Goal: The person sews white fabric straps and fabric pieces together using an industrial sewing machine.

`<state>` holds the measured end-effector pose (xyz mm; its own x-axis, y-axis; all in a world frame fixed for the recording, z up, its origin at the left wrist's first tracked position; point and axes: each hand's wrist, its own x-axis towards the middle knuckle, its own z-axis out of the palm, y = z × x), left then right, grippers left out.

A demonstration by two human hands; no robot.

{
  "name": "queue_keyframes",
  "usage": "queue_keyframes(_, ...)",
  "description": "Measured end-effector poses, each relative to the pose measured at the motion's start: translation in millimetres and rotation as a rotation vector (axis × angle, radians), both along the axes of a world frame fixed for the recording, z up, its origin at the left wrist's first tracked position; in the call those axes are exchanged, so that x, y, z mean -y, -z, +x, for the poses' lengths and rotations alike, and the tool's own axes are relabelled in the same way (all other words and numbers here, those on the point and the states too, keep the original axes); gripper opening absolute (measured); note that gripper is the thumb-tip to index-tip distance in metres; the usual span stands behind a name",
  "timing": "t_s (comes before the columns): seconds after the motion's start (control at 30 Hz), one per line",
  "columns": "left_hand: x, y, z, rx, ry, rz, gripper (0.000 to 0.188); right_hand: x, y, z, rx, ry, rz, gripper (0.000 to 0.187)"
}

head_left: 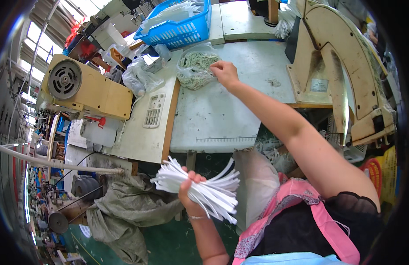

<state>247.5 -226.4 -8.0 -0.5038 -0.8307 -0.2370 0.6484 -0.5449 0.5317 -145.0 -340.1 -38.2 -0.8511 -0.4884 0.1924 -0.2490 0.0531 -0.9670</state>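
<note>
A thick bundle of white strips (pixel 215 194) is gripped around its middle by my left hand (pixel 190 185), in front of the table's near edge. The strips fan out on both sides of the fingers. My right arm stretches far across the table. At its end, my right hand (pixel 225 73) is closed at the edge of a clear plastic bag (pixel 183 73). Inside the bag lies a tangle of thin pale green cords or elastic loops (pixel 197 66). Whether the fingertips pinch the bag or a cord is too small to make out.
A cream sewing machine (pixel 92 86) stands at left, and a large cream machine (pixel 341 66) at right. Behind the bag is a blue basket (pixel 186 31) with white pieces. The grey worktable (pixel 217 115) has a ruler scale on its near edge. Grey cloth (pixel 129 207) hangs lower left.
</note>
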Motion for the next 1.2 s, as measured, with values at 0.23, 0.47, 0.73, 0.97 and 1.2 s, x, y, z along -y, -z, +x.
queue_keyframes(0.23, -11, 23, -2, -0.076, 0.095, 0.047, 0.053, 79, -22, -46, -0.272, 0.04, 0.562, 0.023)
queue_keyframes(0.47, -7, 20, -21, -0.004, 0.153, -0.003, 0.054, 85, -32, -75, -0.461, 0.0, 0.652, 0.018)
queue_keyframes(0.73, 4, 14, -29, 0.173, 0.131, -0.12, 0.06, 75, -80, -51, -0.535, -0.108, 0.146, 0.017)
queue_keyframes(0.97, 13, -14, -47, 0.25, -0.009, -0.304, 0.06, -65, -73, 99, -0.647, -0.685, -0.006, 0.005)
queue_keyframes(1.2, -43, -21, -54, 0.474, 0.353, -0.599, 0.061, -238, -78, 176, -0.447, -0.688, 0.057, 0.006)
